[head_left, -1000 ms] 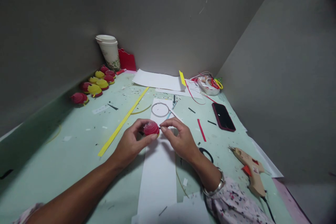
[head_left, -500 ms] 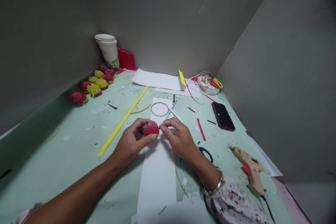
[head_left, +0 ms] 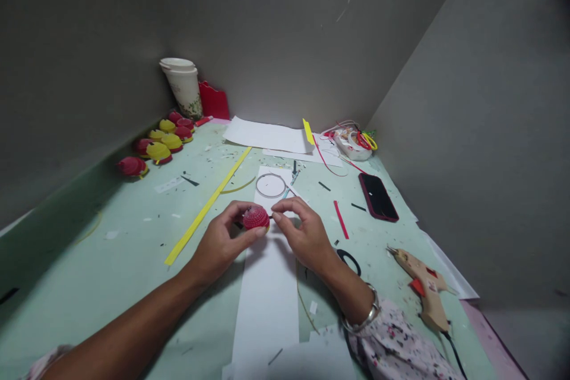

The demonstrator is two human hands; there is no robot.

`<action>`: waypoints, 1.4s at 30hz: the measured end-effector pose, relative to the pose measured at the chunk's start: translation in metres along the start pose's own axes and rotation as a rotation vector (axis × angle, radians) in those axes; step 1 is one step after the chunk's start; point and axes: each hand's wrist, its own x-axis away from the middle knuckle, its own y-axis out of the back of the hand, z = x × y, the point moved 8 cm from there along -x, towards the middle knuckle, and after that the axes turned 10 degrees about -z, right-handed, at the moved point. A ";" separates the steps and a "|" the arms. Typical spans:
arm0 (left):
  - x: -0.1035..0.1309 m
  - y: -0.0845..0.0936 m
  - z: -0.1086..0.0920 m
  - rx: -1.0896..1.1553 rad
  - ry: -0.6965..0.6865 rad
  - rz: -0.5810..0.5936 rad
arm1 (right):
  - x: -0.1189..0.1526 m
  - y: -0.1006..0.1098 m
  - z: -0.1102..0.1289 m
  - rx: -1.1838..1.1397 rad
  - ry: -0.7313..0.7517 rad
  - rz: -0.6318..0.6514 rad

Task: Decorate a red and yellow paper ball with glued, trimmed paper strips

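Observation:
A small red domed piece (head_left: 256, 217) with a ribbed surface and a bit of yellow at its lower edge is held in my left hand (head_left: 227, 240), thumb in front and fingers behind. Just to its right, my right hand (head_left: 300, 228) pinches a tiny dark strip (head_left: 271, 217) whose end points at the dome's side; whether they touch is too small to tell. Under both hands lies a long white paper strip (head_left: 267, 309). A thin ring (head_left: 271, 185) rests on the paper beyond my hands.
Several red and yellow domed pieces (head_left: 159, 152) and a white cup (head_left: 183, 88) stand at the back left. A long yellow strip (head_left: 209, 205) lies left. On the right are a phone (head_left: 378, 197), a glue gun (head_left: 425, 288) and black scissor handles (head_left: 350, 261).
My right hand has shifted very slightly up and away from the red piece, and more of the dark strip shows between them. My left hand is almost still.

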 end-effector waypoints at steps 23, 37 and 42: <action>0.008 -0.006 -0.014 -0.412 -0.249 -0.127 | 0.009 -0.014 0.022 0.258 0.116 0.111; 0.008 0.004 -0.006 -0.180 -0.053 -0.115 | -0.010 0.003 0.011 0.209 0.160 0.304; 0.007 -0.003 -0.003 -0.223 -0.043 -0.064 | -0.004 -0.004 0.004 0.221 0.205 0.353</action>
